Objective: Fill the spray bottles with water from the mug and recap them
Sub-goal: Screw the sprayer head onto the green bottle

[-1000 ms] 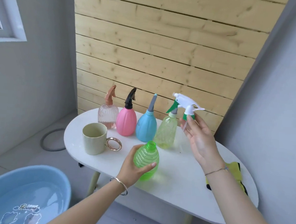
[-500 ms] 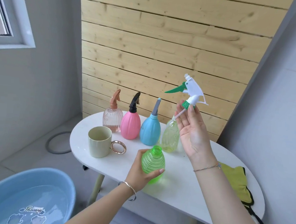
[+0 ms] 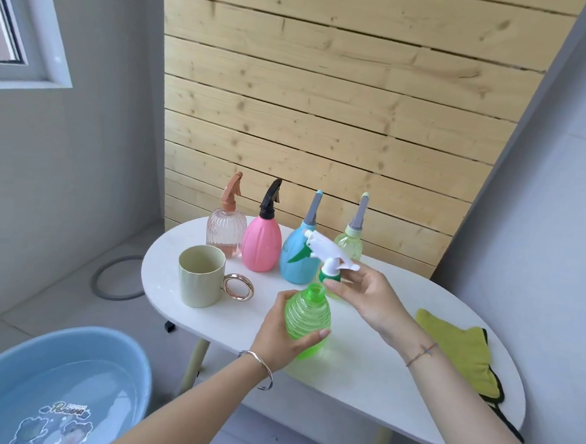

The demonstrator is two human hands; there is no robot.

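Note:
My left hand (image 3: 279, 337) grips a ribbed green spray bottle (image 3: 308, 320) standing uncapped on the white table (image 3: 361, 373). My right hand (image 3: 366, 296) pinches a white and green trigger sprayer head (image 3: 327, 256) by its collar, just above and beside the bottle's open neck. A pale green mug (image 3: 200, 276) with a gold ring handle stands to the left. Behind stand a clear pink bottle (image 3: 224, 231), a pink bottle (image 3: 261, 244), a blue bottle (image 3: 298, 253) and a pale yellow-green bottle (image 3: 350, 244), all capped.
A blue basin (image 3: 51, 389) holding water sits on the floor at the lower left. A yellow cloth (image 3: 459, 348) lies on the table's right end. A wooden slat wall stands close behind the table. A grey ring (image 3: 116, 279) lies on the floor.
My right hand has brought the sprayer head down from chest height to just above the green bottle's neck. My left hand has kept its hold on the bottle.

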